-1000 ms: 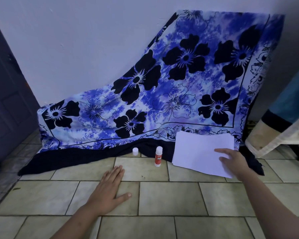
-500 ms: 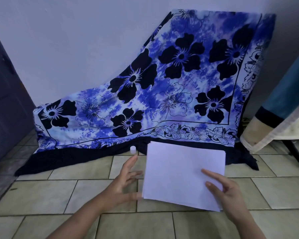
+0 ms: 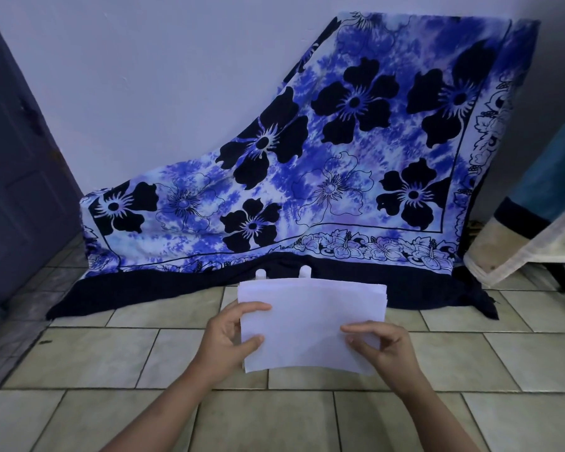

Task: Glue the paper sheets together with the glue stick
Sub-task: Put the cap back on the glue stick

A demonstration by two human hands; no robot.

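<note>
Low at centre frame, we held the paper sheets (image 3: pixel 307 318) above the floor (image 3: pixel 111 353), long axis left to right. The left grip (image 3: pixel 229 337) and right grip (image 3: pixel 384 349) each pinched a side edge. Just past the stack's upper edge peeked two white tops, likely the glue stick (image 3: pixel 305 271) and its cap (image 3: pixel 260 273), the stick about midway between both grips. We could read no label.

Cloth (image 3: pixel 150 296), glue stick (image 3: pixel 305 271) on tiled floor (image 3: pixel 105 353)

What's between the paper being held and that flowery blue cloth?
In the head view, two small white tops peek over the far edge of the paper sheets: a cap at left, probably the glue stick at right.
</note>
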